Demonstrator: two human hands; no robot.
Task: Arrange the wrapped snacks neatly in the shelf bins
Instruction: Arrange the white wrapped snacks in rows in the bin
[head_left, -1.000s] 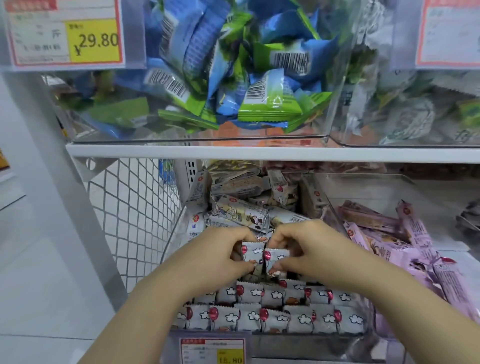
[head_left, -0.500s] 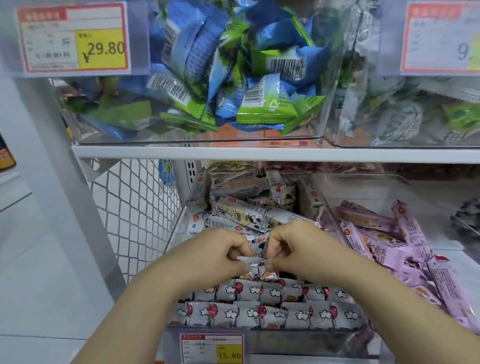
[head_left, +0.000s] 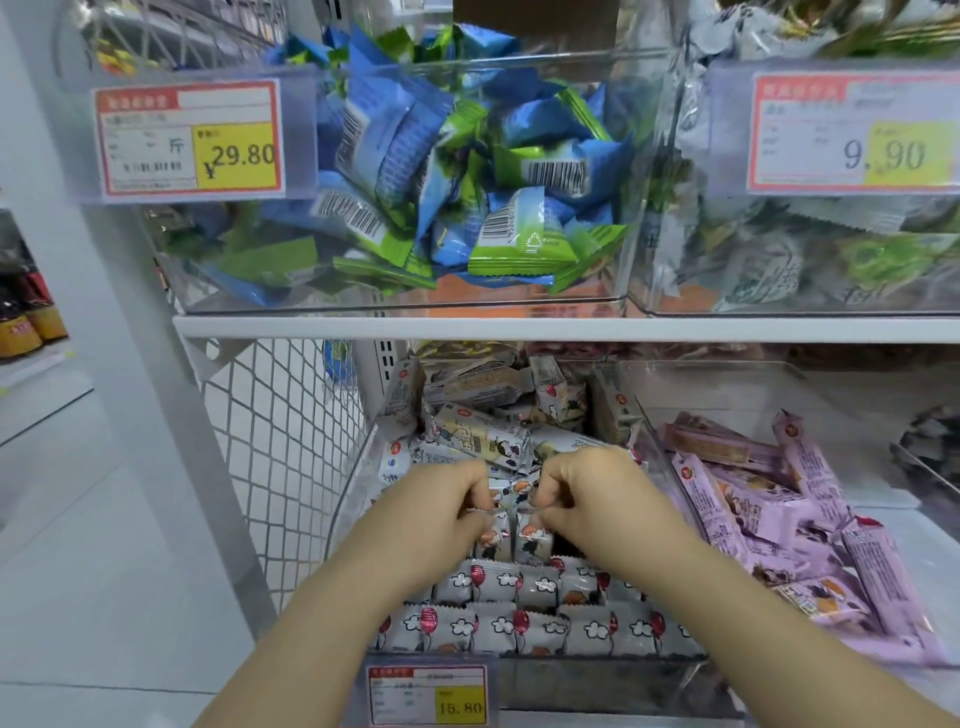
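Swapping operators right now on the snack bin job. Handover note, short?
Left hand: pinches left snack by its top edge, upright.
Right hand: pinches right snack the same way, right beside it.
Done: two neat rows at the front of the bin.
Left: seat these two behind the rows, probably starting a third, then line up the loose pile at the back.

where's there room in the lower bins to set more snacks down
Dark gap right of the two held snacks, under the right hand, behind the neat rows. The bin of purple bars looks bare at its back. Crowded: the loose pile beyond the left hand, and those rows.
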